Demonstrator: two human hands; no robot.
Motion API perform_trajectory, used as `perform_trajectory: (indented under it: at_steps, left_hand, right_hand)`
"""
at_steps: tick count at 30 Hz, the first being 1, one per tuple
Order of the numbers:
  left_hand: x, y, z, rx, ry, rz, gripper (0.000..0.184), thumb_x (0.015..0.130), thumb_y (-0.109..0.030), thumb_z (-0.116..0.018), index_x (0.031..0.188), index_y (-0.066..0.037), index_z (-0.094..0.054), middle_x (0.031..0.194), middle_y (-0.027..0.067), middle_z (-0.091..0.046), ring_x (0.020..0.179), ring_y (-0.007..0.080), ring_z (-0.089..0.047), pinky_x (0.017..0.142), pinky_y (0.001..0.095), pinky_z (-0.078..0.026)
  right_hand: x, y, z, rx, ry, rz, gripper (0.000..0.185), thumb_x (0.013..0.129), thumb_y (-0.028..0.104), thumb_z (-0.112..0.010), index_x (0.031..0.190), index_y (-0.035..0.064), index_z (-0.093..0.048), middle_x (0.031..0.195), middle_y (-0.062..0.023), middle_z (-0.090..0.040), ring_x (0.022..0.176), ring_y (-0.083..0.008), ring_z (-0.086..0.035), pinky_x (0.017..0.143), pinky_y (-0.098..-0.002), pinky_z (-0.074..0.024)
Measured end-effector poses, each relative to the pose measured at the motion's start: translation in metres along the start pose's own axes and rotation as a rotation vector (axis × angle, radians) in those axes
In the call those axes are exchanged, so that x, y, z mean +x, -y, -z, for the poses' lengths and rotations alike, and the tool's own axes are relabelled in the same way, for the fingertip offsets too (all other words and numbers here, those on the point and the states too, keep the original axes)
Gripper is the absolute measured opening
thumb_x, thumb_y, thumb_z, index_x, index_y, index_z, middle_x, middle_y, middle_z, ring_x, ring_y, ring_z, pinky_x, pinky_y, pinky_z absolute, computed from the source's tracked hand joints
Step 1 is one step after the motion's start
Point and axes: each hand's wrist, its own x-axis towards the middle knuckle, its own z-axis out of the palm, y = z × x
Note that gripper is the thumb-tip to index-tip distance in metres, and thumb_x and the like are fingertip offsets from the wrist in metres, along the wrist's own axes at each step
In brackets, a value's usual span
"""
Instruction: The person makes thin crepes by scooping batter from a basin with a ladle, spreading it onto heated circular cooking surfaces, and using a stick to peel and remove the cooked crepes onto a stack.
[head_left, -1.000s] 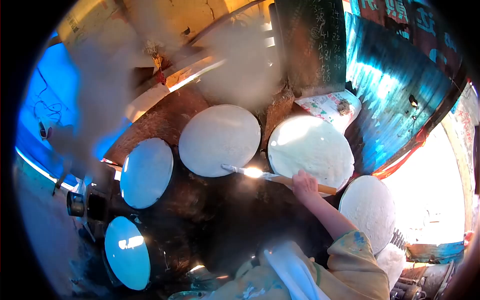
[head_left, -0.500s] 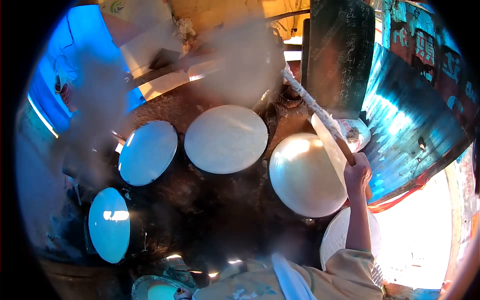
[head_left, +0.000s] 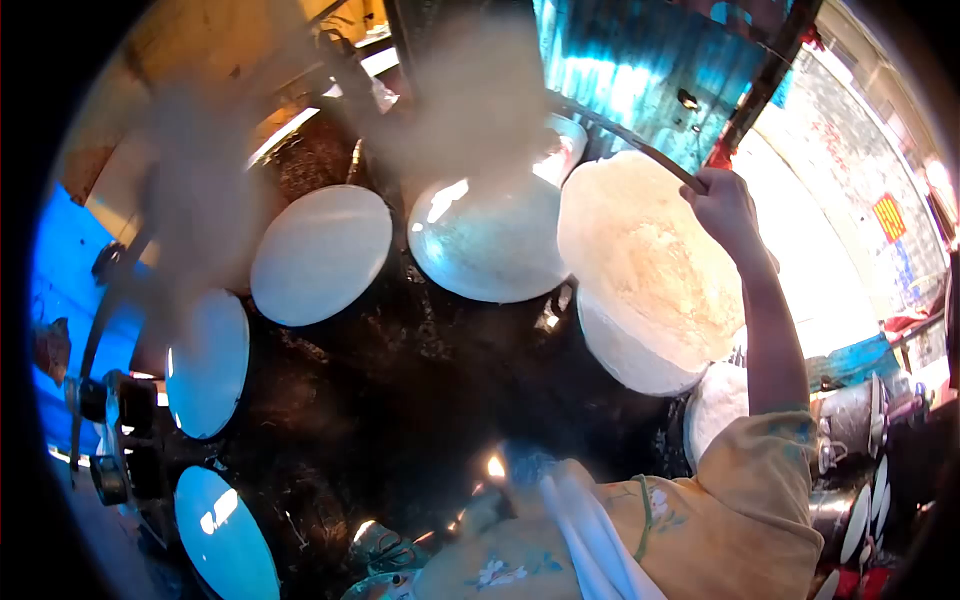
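My right hand (head_left: 728, 212) is closed round a long wooden stick (head_left: 645, 150), held at the upper right. Just below the stick is a large, pale, round sheet or disc (head_left: 655, 255) with a mottled tan face, tilted over a white round pan or lid (head_left: 630, 340). I cannot tell whether it is attached to the stick. Beside it on the left is a shiny white round (head_left: 490, 250), partly behind grey steam or a lens smear. My left hand is not in view.
More white rounds (head_left: 322, 255) curve along the dark surface to the lower left. Dark metal fittings (head_left: 115, 430) stand at the left edge. Metal pots (head_left: 845, 420) are at the right, and corrugated sheeting (head_left: 630, 80) stands at the back.
My view has swung right, so the rounds appear further left. The pale disc beside the stick, almost edge-on before, now shows its broad mottled face. My right hand keeps hold of the stick.
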Motion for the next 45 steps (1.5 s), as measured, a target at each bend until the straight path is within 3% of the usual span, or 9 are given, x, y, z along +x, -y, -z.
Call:
perform_trajectory:
  at_steps: [9, 15, 20, 22, 23, 27, 33, 39, 45]
  left_hand:
    - [0.015, 0.026, -0.075, 0.344, 0.105, 0.132, 0.022, 0.078, -0.006, -0.041, 0.098, -0.008, -0.050, 0.050, -0.0008, -0.040, 0.045, 0.0114, -0.045, 0.046, 0.0223, -0.044]
    - [0.002, 0.067, -0.110, 0.465, 0.150, 0.157, 0.025, 0.079, -0.006, -0.040, 0.102, -0.007, -0.051, 0.049, -0.0011, -0.039, 0.044, 0.0114, -0.045, 0.046, 0.0222, -0.043]
    - [-0.015, 0.101, -0.120, 0.512, 0.144, 0.135, 0.027, 0.080, -0.007, -0.040, 0.105, -0.007, -0.051, 0.048, -0.0014, -0.039, 0.044, 0.0113, -0.044, 0.045, 0.0221, -0.043]
    - [-0.021, 0.111, -0.120, 0.516, 0.131, 0.116, 0.028, 0.081, -0.007, -0.039, 0.106, -0.007, -0.051, 0.048, -0.0015, -0.038, 0.043, 0.0113, -0.044, 0.045, 0.0220, -0.043]
    - [-0.023, 0.117, -0.119, 0.519, 0.117, 0.105, 0.028, 0.081, -0.008, -0.039, 0.106, -0.007, -0.051, 0.048, -0.0015, -0.038, 0.043, 0.0113, -0.044, 0.045, 0.0220, -0.043]
    - [-0.035, 0.122, -0.114, 0.542, 0.067, 0.055, 0.030, 0.082, -0.008, -0.038, 0.109, -0.007, -0.051, 0.048, -0.0017, -0.038, 0.043, 0.0112, -0.043, 0.045, 0.0219, -0.042]
    - [-0.046, 0.103, -0.074, 0.433, -0.005, -0.019, 0.032, 0.083, -0.009, -0.037, 0.112, -0.007, -0.051, 0.047, -0.0020, -0.037, 0.042, 0.0112, -0.043, 0.045, 0.0218, -0.042]
    - [-0.053, 0.065, 0.007, 0.189, -0.045, -0.071, 0.035, 0.084, -0.010, -0.036, 0.116, -0.006, -0.052, 0.046, -0.0023, -0.036, 0.042, 0.0111, -0.042, 0.044, 0.0217, -0.041]
    - [-0.050, 0.054, 0.139, -0.266, -0.070, -0.028, 0.038, 0.086, -0.011, -0.035, 0.119, -0.006, -0.052, 0.046, -0.0026, -0.035, 0.041, 0.0110, -0.041, 0.044, 0.0215, -0.040]
  right_hand:
    - [-0.096, -0.222, 0.039, 0.350, -0.511, -0.450, 0.023, 0.076, 0.020, -0.066, 0.083, -0.0022, -0.066, 0.061, -0.0029, -0.057, 0.058, -0.0126, -0.053, 0.058, -0.0289, -0.0421]
    - [-0.250, -0.344, -0.009, 0.944, -0.918, -0.985, 0.016, 0.080, 0.019, -0.064, 0.070, 0.0113, -0.053, 0.053, 0.0047, -0.041, 0.038, -0.0036, -0.033, 0.032, -0.0206, -0.0219]
    - [-0.388, -0.415, -0.101, 0.994, -1.082, -1.392, 0.026, 0.082, 0.022, -0.060, 0.067, 0.0164, -0.039, 0.055, 0.0055, -0.034, 0.038, -0.0065, -0.030, 0.031, -0.0229, -0.0206]
    - [-0.451, -0.456, -0.170, 0.752, -1.268, -1.478, 0.021, 0.075, 0.012, -0.062, 0.086, -0.0046, -0.056, 0.080, -0.0096, -0.060, 0.064, -0.0198, -0.057, 0.055, -0.0315, -0.0470]
    - [-0.446, -0.430, -0.165, 0.578, -1.247, -1.684, 0.032, 0.073, 0.010, -0.063, 0.093, -0.0136, -0.056, 0.096, -0.0196, -0.061, 0.079, -0.0266, -0.061, 0.070, -0.0350, -0.0496]
    - [-0.480, -0.418, -0.184, 0.410, -0.988, -2.025, 0.031, 0.071, 0.012, -0.063, 0.089, -0.0132, -0.059, 0.093, -0.0247, -0.062, 0.083, -0.0324, -0.062, 0.073, -0.0395, -0.0498]
    - [-0.510, -0.429, -0.192, 0.227, -0.636, -1.872, 0.039, 0.078, 0.026, -0.057, 0.088, -0.0115, -0.061, 0.087, -0.0256, -0.063, 0.083, -0.0360, -0.062, 0.073, -0.0420, -0.0488]
    - [-0.492, -0.434, -0.177, -0.211, -0.677, -1.790, 0.043, 0.082, 0.033, -0.051, 0.080, -0.0080, -0.064, 0.079, -0.0232, -0.064, 0.070, -0.0387, -0.062, 0.068, -0.0450, -0.0496]
    - [-0.293, -0.312, -0.171, 0.995, -0.401, -1.161, 0.028, 0.086, 0.031, -0.056, 0.086, 0.0035, -0.058, 0.058, -0.0007, -0.046, 0.039, -0.0085, -0.034, 0.033, -0.0251, -0.0270]
